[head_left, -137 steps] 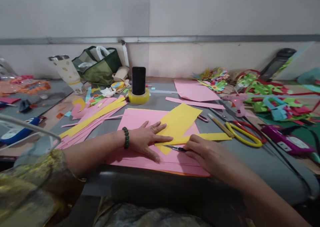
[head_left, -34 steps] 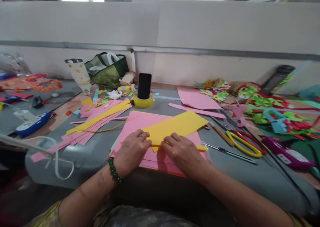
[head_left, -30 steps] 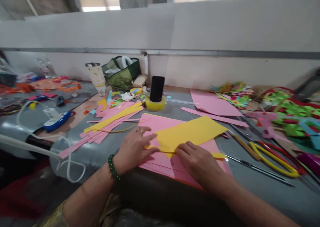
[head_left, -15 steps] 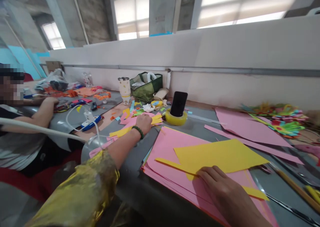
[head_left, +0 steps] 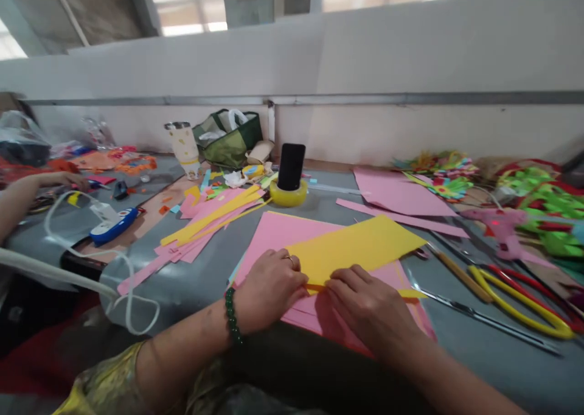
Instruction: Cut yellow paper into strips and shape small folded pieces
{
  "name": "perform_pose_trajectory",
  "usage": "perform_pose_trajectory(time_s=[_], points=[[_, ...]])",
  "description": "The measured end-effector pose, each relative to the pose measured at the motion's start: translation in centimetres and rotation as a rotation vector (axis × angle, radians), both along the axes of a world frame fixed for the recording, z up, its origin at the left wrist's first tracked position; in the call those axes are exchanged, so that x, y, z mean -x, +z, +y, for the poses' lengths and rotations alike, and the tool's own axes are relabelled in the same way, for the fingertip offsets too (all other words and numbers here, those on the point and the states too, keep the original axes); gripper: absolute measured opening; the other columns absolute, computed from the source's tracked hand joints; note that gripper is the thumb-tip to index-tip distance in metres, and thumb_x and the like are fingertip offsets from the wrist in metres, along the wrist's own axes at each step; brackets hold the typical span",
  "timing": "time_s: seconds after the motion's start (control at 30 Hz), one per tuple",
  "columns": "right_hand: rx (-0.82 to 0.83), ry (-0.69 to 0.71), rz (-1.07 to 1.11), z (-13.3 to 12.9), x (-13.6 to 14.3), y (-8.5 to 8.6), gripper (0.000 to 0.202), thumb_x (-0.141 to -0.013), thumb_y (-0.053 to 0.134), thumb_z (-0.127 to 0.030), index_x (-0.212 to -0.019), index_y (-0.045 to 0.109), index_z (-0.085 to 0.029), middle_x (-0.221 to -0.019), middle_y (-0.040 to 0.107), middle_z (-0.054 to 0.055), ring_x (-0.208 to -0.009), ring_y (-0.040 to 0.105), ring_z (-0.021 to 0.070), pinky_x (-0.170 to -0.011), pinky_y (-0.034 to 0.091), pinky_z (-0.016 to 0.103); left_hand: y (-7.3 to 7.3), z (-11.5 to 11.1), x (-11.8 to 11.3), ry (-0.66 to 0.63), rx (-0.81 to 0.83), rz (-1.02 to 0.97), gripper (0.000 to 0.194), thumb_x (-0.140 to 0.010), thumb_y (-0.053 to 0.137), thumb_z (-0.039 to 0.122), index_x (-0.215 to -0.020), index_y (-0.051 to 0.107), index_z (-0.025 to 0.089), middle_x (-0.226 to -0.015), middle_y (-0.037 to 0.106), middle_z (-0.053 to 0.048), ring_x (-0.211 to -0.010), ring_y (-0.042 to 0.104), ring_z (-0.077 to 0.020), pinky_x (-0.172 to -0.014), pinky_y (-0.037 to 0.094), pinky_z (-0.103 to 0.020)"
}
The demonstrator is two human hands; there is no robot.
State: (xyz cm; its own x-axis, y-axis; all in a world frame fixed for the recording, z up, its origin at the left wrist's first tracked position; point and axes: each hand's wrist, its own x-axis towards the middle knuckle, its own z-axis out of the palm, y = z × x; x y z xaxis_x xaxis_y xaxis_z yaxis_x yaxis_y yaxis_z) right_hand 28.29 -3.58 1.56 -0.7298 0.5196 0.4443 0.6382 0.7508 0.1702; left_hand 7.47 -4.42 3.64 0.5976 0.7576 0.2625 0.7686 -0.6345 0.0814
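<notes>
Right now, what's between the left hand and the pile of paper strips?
The head view shows the edge of the pink sheets, then bare grey table, between the left hand and the strips.

The left forearm (head_left: 187, 345) and right forearm (head_left: 460, 372) are slanting in over the near edge of the bench (head_left: 214, 275). The left hand (head_left: 274, 290) is curling its fingers (head_left: 297, 276) tightly, its back facing up; the right hand (head_left: 371, 305) is bending its fingers (head_left: 347, 279) downward, the fingertips of both hands nearly meeting.

The left hand (head_left: 270, 292) has a ring (head_left: 289, 258), green beaded bracelet (head_left: 230, 315) and yellowish sleeve (head_left: 108, 377).
</notes>
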Motion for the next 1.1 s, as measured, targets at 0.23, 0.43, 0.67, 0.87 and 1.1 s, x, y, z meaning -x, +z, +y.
perform_pose_trajectory(time_s=[0.23,0.43,0.67,0.87,1.1], points=[[0.086,0.057,-0.038,-0.8,-0.3,0.3,0.022,-0.089,0.045,-0.010,-0.084,0.066,-0.012,-0.084,0.065,0.011,-0.077,0.056,0.0200,-0.065,0.047,0.032,-2.5,-1.2,0.8,0.046,-0.090,0.027,0.013,-0.085,0.056,0.013,-0.089,0.067,0.019,-0.084,0.064,-0.004,-0.083,0.054,-0.0210,-0.071,0.045,-0.032],[0.195,0.033,0.077,-1.1,-2.2,-0.2,0.022,-0.090,0.045,-0.011,-0.095,0.066,-0.014,-0.090,0.066,0.009,-0.082,0.057,0.0186,-0.066,0.048,0.029,-3.0,-2.1,2.5,0.062,-0.044,-0.187,0.017,-0.088,0.054,0.017,-0.095,0.068,0.021,-0.091,0.066,-0.002,-0.084,0.059,-0.0169,-0.071,0.046,-0.028],[0.186,0.035,0.071,-1.1,-2.4,0.2,0.021,-0.089,0.046,-0.009,-0.093,0.066,-0.014,-0.088,0.065,0.009,-0.082,0.056,0.0194,-0.067,0.048,0.030,-2.4,-2.9,1.8,0.168,-0.161,-0.157,0.016,-0.085,0.060,0.022,-0.099,0.067,0.021,-0.095,0.065,-0.005,-0.086,0.057,-0.0221,-0.076,0.041,-0.037],[0.190,0.024,0.022,-1.2,-2.0,0.4,0.023,-0.090,0.043,-0.011,-0.094,0.065,-0.014,-0.084,0.063,0.009,-0.079,0.056,0.0198,-0.063,0.047,0.030,-2.5,-2.4,0.4,0.139,-0.077,-0.121,0.013,-0.085,0.059,0.015,-0.087,0.068,0.023,-0.081,0.063,-0.001,-0.079,0.054,-0.0194,-0.069,0.037,-0.034],[0.337,-0.057,0.124,-1.1,-2.4,0.5,0.021,-0.091,0.044,-0.015,-0.092,0.064,-0.018,-0.084,0.062,0.007,-0.083,0.057,0.0182,-0.070,0.049,0.030,-2.2,-1.7,0.2,0.114,0.092,-0.157,0.023,-0.085,0.059,0.041,-0.100,0.067,0.026,-0.095,0.063,-0.004,-0.087,0.053,-0.0216,-0.075,0.037,-0.037]])
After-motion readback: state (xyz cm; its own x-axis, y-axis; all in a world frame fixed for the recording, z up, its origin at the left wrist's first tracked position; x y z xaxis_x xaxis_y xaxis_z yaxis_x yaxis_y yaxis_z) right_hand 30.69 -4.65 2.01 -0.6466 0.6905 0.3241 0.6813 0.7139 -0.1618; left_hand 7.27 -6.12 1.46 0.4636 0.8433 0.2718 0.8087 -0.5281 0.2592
